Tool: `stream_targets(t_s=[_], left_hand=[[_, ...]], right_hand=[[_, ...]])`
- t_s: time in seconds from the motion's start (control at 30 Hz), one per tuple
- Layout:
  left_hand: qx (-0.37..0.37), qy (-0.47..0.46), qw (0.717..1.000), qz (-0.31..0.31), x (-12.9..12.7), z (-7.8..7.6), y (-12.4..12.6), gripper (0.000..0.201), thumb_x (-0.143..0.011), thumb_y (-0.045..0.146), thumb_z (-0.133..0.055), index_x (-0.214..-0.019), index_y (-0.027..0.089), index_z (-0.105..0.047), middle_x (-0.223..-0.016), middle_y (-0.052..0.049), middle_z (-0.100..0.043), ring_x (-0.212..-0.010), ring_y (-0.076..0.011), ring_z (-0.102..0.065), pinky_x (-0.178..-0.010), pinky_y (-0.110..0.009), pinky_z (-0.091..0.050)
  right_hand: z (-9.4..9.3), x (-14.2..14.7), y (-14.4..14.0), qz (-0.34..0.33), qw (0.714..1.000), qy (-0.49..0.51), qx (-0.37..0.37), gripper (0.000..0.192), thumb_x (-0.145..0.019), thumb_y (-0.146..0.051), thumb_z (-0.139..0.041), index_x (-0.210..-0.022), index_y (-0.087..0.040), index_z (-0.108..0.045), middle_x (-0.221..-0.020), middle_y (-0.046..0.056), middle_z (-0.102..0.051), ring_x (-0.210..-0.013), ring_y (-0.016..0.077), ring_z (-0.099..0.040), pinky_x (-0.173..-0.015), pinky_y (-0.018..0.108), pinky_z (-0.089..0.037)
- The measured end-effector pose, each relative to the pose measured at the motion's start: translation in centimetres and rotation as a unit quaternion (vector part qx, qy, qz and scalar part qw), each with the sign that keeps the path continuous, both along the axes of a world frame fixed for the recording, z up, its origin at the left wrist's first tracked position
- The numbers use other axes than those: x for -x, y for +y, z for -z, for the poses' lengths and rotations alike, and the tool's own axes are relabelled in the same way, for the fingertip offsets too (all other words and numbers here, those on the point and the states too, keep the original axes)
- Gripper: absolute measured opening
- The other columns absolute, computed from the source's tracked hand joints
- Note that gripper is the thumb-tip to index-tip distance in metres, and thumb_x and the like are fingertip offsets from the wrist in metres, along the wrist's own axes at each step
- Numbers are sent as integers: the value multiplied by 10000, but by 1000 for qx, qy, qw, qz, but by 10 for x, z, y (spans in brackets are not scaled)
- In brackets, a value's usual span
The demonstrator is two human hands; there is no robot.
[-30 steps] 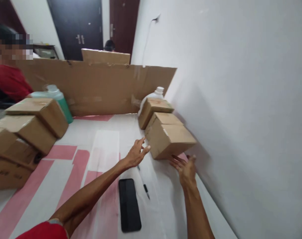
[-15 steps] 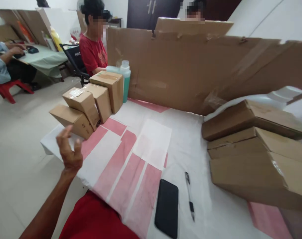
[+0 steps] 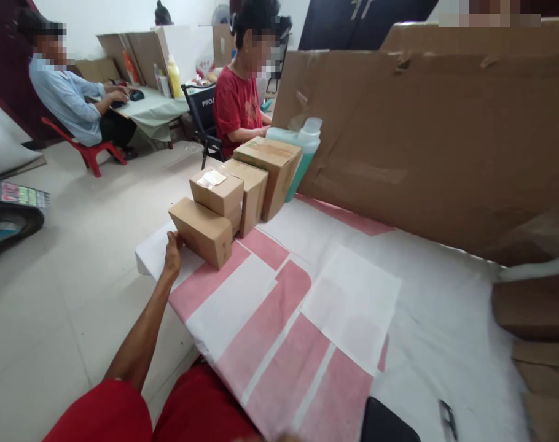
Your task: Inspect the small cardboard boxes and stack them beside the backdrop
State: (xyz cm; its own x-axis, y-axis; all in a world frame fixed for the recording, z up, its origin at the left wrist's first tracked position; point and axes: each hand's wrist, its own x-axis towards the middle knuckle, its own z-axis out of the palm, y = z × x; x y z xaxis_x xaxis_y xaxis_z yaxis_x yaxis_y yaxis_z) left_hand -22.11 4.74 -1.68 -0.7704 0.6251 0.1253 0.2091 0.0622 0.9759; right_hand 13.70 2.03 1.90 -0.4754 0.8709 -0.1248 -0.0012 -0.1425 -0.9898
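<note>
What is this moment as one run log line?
left hand: touching nearest cardboard box | right hand: not in view | table: phone, pen

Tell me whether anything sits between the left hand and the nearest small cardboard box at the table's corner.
Nothing visible does: the left hand already rests against the end of the small brown cardboard box, on the white and pink table cover.

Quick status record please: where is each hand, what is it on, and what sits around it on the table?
left hand: at the near end of the lowest cardboard box, touching it
right hand: not in view
box group: four cardboard boxes leaning in a row at the table's far left corner
behind boxes: green liquid bottle
backdrop: cardboard sheet
near edge: phone, pen
others: two seated people beyond
</note>
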Motion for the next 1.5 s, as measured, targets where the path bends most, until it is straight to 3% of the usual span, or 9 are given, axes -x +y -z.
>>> stream_targets(t_s=[0.23, 0.4, 0.57, 0.67, 0.87, 1.03, 1.13, 1.4, 1.5], left_hand=[[28, 61, 991, 118, -115, 14, -57, 759, -953, 794, -396, -1238, 143, -664, -1258, -185, -691, -1201, -324, -650, -1078, -521, -495], [44, 174, 962, 208, -182, 2, -88, 610, -1017, 523, -521, -1528, 195, -468, -1398, -176, -550, -1310, -311, -553, -1124, -535, -451], [-30, 420, 853, 308, -206, -35, -96, 713, -992, 422, -577, -1624, 183, -350, -1308, -176, -568, -1241, -330, -553, -1061, -495, -451], [-87, 472, 807, 344, -218, -57, -85, 680, -981, 402, -581, -1595, 171, -399, -1337, -188, -598, -1276, -343, -552, -1092, -485, -401], [-142, 459, 788, 385, -247, -84, -53, 701, -965, 341, -601, -1597, 171, -348, -1354, -183, -648, -1282, -332, -590, -1098, -484, -398], [-180, 408, 803, 395, -264, -112, -29, 725, -958, 396, -603, -1603, 196, -341, -1420, -183, -621, -1399, -363, -519, -1154, -545, -390], [-188, 364, 812, 415, -269, -124, -16, 713, -972, 397, -591, -1611, 204, -342, -1486, -184, -579, -1416, -361, -511, -1154, -559, -423], [-175, 278, 849, 414, -268, -109, 40, 618, -995, 312, -560, -1585, 205, -413, -1566, -154, -531, -1437, -298, -507, -1164, -482, -451], [-158, 289, 864, 381, -259, -101, 68, 591, -971, 320, -577, -1545, 215, -477, -1536, -141, -556, -1395, -295, -530, -1111, -463, -484]], right_hand=[[16, 13, 37, 53, 994, -52, -76, 771, -896, -541, -671, -1570, -260, -424, -1569, 135, -507, -1436, 329, -480, -1166, 551, -403], [41, -2, 51, 164, 985, -17, -56, 463, -988, -584, -554, -1263, -214, -600, -1272, 86, -670, -1177, 245, -595, -1036, 392, -460], [35, -48, 61, 198, 979, -28, -28, 468, -915, -666, -615, -870, -203, -664, -796, -16, -642, -764, 182, -534, -711, 297, -445], [33, -68, 57, 217, 976, -29, 8, 481, -862, -675, -675, -901, -196, -691, -776, -17, -649, -713, 177, -536, -633, 280, -427], [28, -93, 32, 260, 962, 22, 75, 561, -877, -723, -625, -1090, -206, -675, -780, -14, -644, -653, 177, -575, -574, 291, -482], [1, -120, 12, 260, 953, 137, 71, 506, -949, -668, -588, -1128, -205, -684, -815, 1, -633, -643, 145, -549, -578, 269, -453], [-20, -136, 0, 277, 955, 101, 0, 475, -962, -615, -602, -1190, -207, -680, -875, 18, -652, -704, 158, -566, -641, 289, -472], [-21, -123, 9, 324, 939, -59, -103, 783, -682, -497, -898, -1338, -254, -546, -1327, 121, -605, -1184, 308, -605, -869, 429, -567], [-9, -106, 26, 338, 935, -27, -104, 639, -774, -513, -832, -1288, -246, -563, -1369, 136, -608, -1287, 318, -587, -1017, 511, -539]])
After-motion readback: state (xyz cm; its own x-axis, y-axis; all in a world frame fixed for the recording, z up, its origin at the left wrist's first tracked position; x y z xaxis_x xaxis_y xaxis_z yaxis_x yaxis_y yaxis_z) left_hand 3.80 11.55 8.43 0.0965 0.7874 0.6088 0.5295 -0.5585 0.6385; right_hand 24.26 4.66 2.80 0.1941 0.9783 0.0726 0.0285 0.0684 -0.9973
